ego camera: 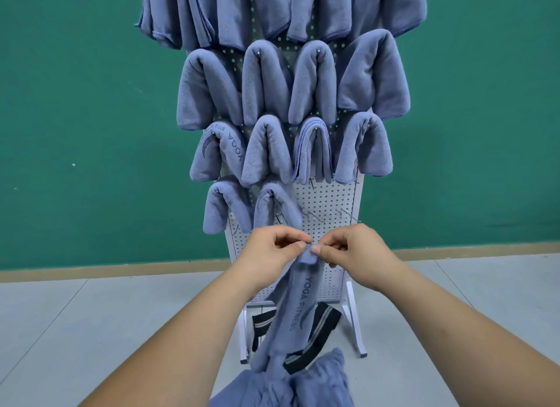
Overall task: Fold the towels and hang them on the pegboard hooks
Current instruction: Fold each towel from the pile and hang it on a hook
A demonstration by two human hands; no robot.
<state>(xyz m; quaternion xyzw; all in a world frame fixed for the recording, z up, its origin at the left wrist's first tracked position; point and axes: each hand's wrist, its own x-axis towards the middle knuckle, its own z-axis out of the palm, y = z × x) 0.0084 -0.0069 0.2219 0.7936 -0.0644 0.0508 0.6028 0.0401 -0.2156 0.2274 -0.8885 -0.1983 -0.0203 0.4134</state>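
A blue-grey towel (298, 303) printed "YOGA FITNESS" hangs down from my two hands in front of the white pegboard (328, 200). My left hand (274, 249) pinches its top corner from the left, and my right hand (353, 250) pinches the same corner from the right, thumbs almost touching. Several folded blue towels (266, 82) are draped over hooks in rows on the board. Bare hooks (345, 214) stick out at the board's lower right. The held towel's lower end reaches a heap of blue towels (306, 385) at the bottom of the view.
The pegboard stands on white legs (354, 322) on a grey tiled floor, before a green wall (85, 119). A black bag with grey stripes (321, 325) lies behind the held towel at the stand's base.
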